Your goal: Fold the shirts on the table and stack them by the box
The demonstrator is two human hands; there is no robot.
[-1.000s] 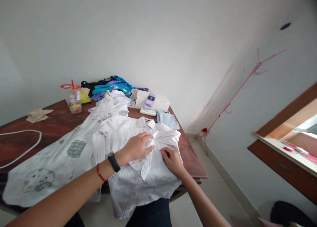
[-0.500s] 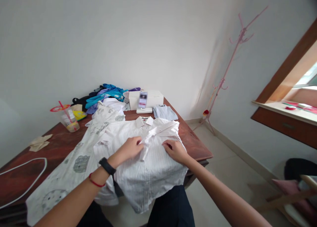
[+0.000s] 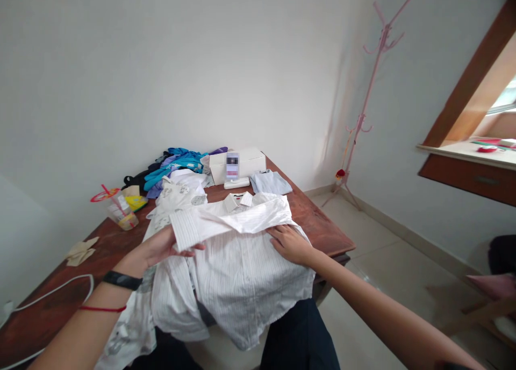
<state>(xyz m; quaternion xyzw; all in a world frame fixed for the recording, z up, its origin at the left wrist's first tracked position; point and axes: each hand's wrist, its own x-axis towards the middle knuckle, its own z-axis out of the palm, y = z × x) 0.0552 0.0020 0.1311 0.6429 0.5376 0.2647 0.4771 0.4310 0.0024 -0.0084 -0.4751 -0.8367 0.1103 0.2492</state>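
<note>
A white pinstriped shirt (image 3: 245, 273) lies on the brown wooden table (image 3: 322, 227), its hem hanging over the near edge. My left hand (image 3: 159, 247) grips the cuff end of a sleeve (image 3: 226, 222) and holds it stretched out to the left across the shirt. My right hand (image 3: 288, 242) lies flat on the shirt's right side, near where the sleeve starts, fingers spread. Under the shirt lies a white garment with grey prints (image 3: 177, 192).
At the table's far end sit a pile of blue and purple clothes (image 3: 177, 160), a white box (image 3: 245, 163) with a phone (image 3: 232, 166) propped against it, and a folded pale blue cloth (image 3: 270, 182). A plastic cup (image 3: 121, 208) stands left. A pink coat stand (image 3: 363, 106) occupies the corner.
My left hand has taken the sleeve's cuff and drawn it out to the left across the shirt. My right hand stays pressed on the shirt's right side. The view tilted.
</note>
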